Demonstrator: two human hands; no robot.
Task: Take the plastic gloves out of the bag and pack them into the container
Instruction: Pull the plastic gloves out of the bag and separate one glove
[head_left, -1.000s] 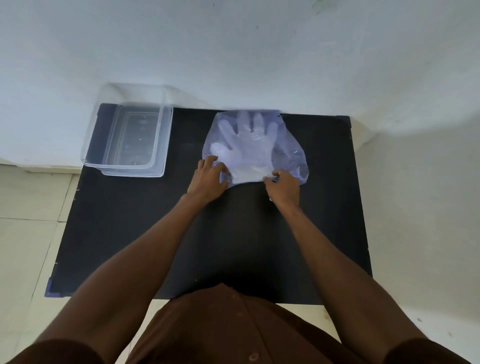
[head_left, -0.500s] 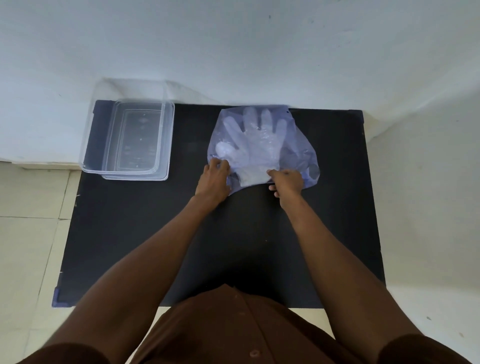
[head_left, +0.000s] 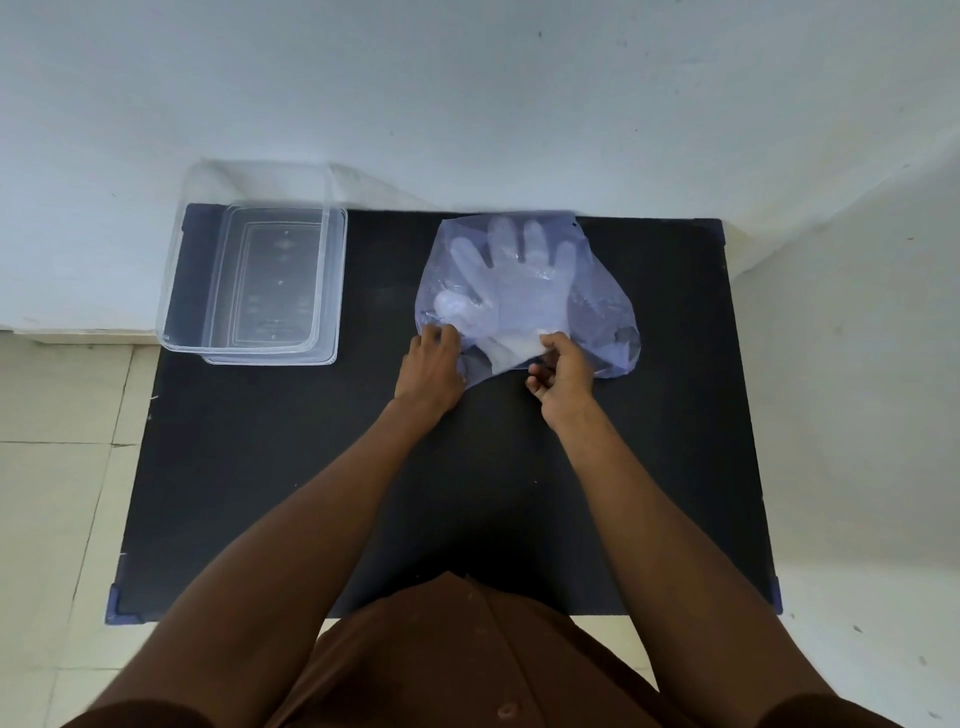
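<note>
A translucent bluish plastic bag (head_left: 597, 317) lies at the back middle of the black table (head_left: 260, 467). Inside it, clear plastic gloves (head_left: 514, 280) show through, fingers pointing toward the wall. My left hand (head_left: 431, 364) pinches the bag's near left edge. My right hand (head_left: 563, 371) grips the bag's near opening, right where the glove cuffs sit. An empty clear plastic container (head_left: 254, 280) stands at the back left corner of the table, well apart from both hands.
A white wall (head_left: 467, 104) runs right behind the table. Pale floor tiles (head_left: 57, 441) show to the left, and a light floor to the right. My brown shirt (head_left: 457, 665) fills the bottom of the view.
Both hands stay on the bag's near edge. My right hand has curled its fingers more under the opening and the bag's right side has spread a little.
</note>
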